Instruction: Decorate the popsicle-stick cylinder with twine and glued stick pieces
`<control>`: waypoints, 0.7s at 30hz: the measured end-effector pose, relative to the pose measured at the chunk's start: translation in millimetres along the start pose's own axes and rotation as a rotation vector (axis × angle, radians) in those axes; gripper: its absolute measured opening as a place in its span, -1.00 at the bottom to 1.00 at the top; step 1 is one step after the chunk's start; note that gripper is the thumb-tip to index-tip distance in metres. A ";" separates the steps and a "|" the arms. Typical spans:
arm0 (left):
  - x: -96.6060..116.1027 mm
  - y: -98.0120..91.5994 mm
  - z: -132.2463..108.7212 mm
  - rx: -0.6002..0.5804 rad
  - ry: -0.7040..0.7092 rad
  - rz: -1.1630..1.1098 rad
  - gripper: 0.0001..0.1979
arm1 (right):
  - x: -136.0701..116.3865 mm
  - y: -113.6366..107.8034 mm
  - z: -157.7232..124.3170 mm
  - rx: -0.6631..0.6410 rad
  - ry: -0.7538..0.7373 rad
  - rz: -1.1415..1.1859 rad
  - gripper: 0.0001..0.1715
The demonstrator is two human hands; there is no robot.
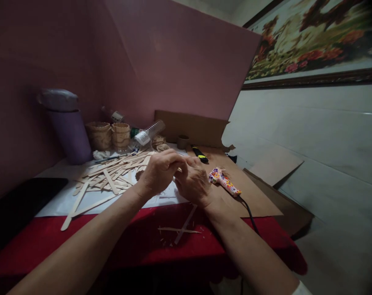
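Observation:
My left hand (pixel 161 170) and my right hand (pixel 193 180) meet over the front of the white sheet (pixel 50 205). Both are closed, fingertips pinched together, and whatever lies between them is hidden by the fingers. A pile of wooden craft sticks (pixel 112 174) spreads just left of my left hand. To the right of my right hand, a hot glue gun (pixel 224 182) with a colourful spotted cover rests on brown cardboard (pixel 259 205). Below my hands, a translucent glue stick (pixel 186 224) crosses a thin wooden sliver (pixel 167 230) on the red tablecloth (pixel 127 246).
Behind the sticks stand a purple vase (pixel 70 135), two carved-looking pots (pixel 99 135), a tilted clear bottle (pixel 150 133) and balls of twine (pixel 159 143). A small dark cup (pixel 182 141) and a black-and-yellow utility knife (pixel 199 154) are farther back. The glue gun's cord (pixel 250 213) runs over the front edge.

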State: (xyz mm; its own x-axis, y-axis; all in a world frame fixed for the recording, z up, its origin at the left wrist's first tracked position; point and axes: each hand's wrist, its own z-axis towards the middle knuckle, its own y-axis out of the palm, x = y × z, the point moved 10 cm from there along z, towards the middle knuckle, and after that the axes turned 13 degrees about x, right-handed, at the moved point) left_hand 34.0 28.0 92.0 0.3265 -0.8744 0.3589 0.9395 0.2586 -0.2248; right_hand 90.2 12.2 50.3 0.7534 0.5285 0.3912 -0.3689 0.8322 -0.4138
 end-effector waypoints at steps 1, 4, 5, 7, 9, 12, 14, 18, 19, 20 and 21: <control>-0.4 -0.2 -1.1 0.000 0.021 0.033 -0.81 | -1.5 0.1 0.0 -0.001 -0.006 0.004 -0.80; -8.9 -4.8 -2.0 0.033 0.005 0.159 -0.85 | -5.2 -0.3 1.4 -0.010 -0.018 -0.001 -0.79; -13.0 -8.8 -1.3 0.066 -0.028 0.189 -0.85 | -6.0 0.2 1.9 -0.020 -0.021 -0.008 -0.78; -21.0 -19.6 0.7 0.156 -0.116 0.202 -0.87 | -6.3 1.8 2.8 -0.046 -0.018 -0.020 -0.76; -28.4 -28.0 2.0 0.226 -0.208 0.164 -0.89 | -5.1 3.4 3.1 -0.069 -0.003 -0.021 -0.77; -40.8 -32.0 1.1 0.267 -0.340 0.077 -0.89 | -0.2 4.5 2.6 -0.096 0.039 -0.019 -0.83; -47.0 -33.7 -0.7 0.294 -0.394 0.031 -0.88 | 14.6 2.3 0.9 -0.079 0.161 -0.043 -0.85; -50.7 -42.0 -2.5 0.374 -0.422 -0.002 -0.85 | 78.8 -13.1 -24.5 0.108 0.696 -0.157 -0.78; -51.6 -45.6 -2.8 0.403 -0.434 -0.006 -0.85 | 92.3 -16.0 -33.8 0.165 0.803 -0.167 -0.77; -53.1 -49.3 -3.0 0.432 -0.450 -0.012 -0.84 | 103.8 -18.8 -42.6 0.232 0.890 -0.163 -0.76; -55.5 -49.6 -2.6 0.430 -0.473 -0.029 -0.83 | 113.9 -21.3 -50.8 0.298 0.964 -0.149 -0.75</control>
State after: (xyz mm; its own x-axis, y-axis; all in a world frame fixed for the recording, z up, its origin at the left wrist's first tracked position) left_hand -31.0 62.6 80.8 0.2191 -0.6333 0.7423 0.8743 0.4651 0.1388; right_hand 211.6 46.2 62.0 0.8716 0.1659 -0.4614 -0.2571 0.9559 -0.1420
